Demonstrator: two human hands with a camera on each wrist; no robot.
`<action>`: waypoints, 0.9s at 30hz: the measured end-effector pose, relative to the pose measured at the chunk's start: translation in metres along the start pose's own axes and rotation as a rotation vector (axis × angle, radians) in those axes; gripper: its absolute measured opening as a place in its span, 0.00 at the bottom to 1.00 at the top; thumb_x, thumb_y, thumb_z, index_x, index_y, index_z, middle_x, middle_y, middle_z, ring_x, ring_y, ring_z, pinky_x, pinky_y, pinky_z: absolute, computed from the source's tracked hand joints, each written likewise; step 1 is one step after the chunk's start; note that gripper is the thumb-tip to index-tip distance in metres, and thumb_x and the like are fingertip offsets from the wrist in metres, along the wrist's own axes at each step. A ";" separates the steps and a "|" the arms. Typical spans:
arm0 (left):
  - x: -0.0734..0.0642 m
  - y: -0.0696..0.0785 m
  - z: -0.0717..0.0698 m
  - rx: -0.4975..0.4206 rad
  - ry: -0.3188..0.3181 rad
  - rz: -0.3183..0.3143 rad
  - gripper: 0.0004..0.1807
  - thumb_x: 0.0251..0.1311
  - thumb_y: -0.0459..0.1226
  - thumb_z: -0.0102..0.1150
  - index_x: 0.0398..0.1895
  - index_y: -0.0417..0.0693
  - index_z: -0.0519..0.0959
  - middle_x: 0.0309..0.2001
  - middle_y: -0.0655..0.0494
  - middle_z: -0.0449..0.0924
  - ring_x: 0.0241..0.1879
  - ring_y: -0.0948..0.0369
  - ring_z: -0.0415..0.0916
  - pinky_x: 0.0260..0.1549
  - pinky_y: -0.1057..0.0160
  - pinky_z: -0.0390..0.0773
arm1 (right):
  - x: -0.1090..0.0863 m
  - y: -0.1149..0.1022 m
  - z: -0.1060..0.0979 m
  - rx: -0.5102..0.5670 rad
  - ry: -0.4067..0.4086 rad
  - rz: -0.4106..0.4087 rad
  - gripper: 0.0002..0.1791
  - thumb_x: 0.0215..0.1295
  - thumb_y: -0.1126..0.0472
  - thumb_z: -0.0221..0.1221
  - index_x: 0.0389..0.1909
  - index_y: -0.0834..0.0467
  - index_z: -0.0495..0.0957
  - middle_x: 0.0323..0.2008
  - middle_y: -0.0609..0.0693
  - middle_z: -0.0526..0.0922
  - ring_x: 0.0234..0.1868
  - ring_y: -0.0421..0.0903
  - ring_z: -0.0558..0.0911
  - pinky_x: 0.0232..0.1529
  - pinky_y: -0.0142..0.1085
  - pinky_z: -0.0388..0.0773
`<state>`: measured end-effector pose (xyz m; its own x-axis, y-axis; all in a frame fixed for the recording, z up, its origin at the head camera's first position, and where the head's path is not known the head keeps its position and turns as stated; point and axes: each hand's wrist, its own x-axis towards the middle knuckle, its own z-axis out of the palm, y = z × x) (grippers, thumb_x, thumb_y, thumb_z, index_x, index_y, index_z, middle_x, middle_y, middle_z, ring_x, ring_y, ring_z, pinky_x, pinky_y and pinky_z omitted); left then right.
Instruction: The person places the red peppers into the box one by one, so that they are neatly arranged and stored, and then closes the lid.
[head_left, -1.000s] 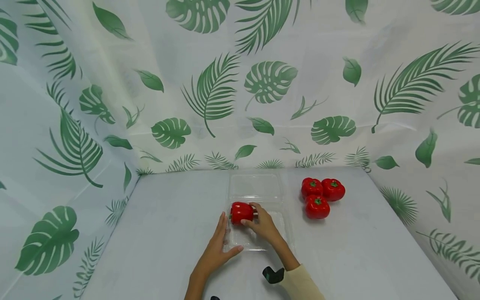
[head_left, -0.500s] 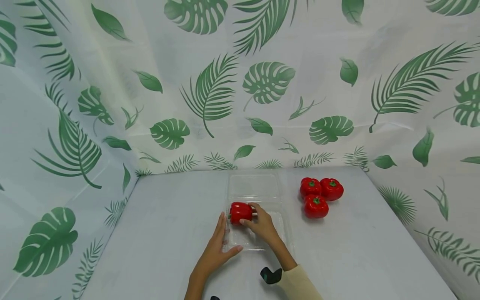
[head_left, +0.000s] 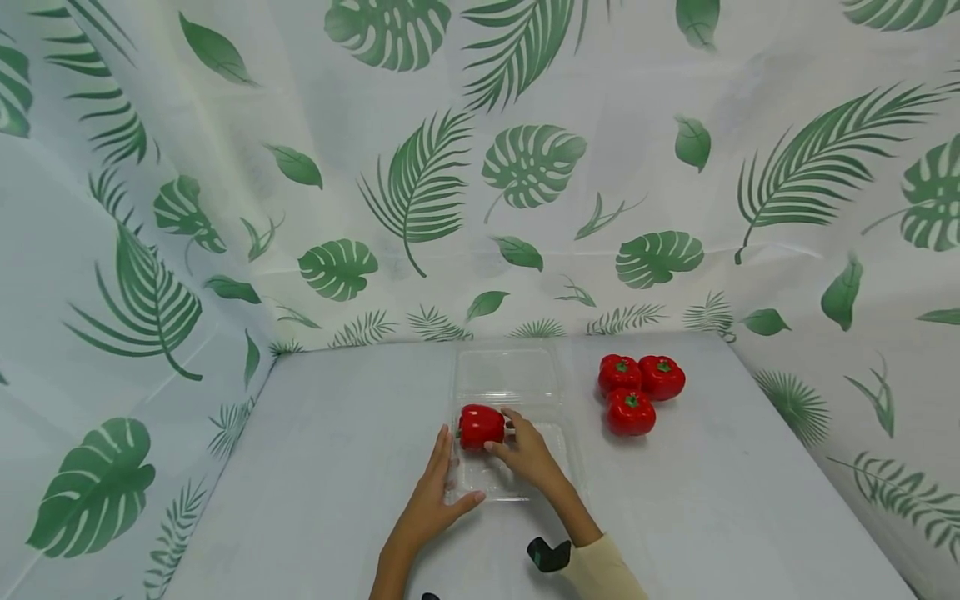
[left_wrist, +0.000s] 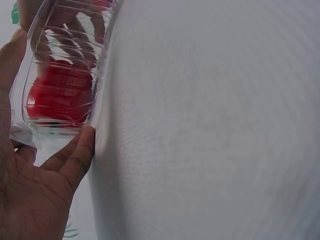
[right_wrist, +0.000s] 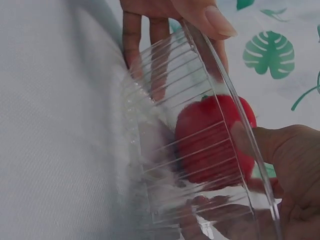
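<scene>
A red bell pepper lies on its side in the back left part of a clear plastic clamshell box, its green stem to the left. My right hand reaches into the box from the right, its thumb and fingertips round the pepper's right end. In the right wrist view the thumb meets the pepper behind the ribbed clear wall. My left hand rests against the box's left front corner, long fingers straight along the left side and thumb at the front edge. The left wrist view shows its fingertips at the box's lower edge.
The box's clear lid lies folded back behind its base. Three more red bell peppers, with one in front, stand upright right of the box on the white tabletop. A leaf-printed cloth hangs behind and at both sides.
My right hand has shifted very slightly right along the pepper's end. The pepper, the box and my left hand keep their places; the whole head view has drifted a little.
</scene>
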<state>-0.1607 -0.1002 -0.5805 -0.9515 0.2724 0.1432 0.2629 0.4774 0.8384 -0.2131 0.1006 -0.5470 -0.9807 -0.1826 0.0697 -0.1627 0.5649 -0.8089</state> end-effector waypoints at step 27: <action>-0.001 0.006 0.000 -0.014 -0.006 -0.059 0.58 0.54 0.54 0.68 0.79 0.53 0.41 0.80 0.57 0.36 0.72 0.47 0.61 0.60 0.46 0.73 | -0.018 0.002 -0.081 -0.156 0.605 -0.087 0.16 0.61 0.64 0.65 0.49 0.63 0.79 0.52 0.61 0.78 0.55 0.57 0.76 0.54 0.53 0.81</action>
<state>-0.1585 -0.0978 -0.5752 -0.9644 0.2488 0.0902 0.2038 0.4809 0.8527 -0.2042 0.1698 -0.5024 -0.8435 0.2285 0.4860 -0.2137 0.6875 -0.6941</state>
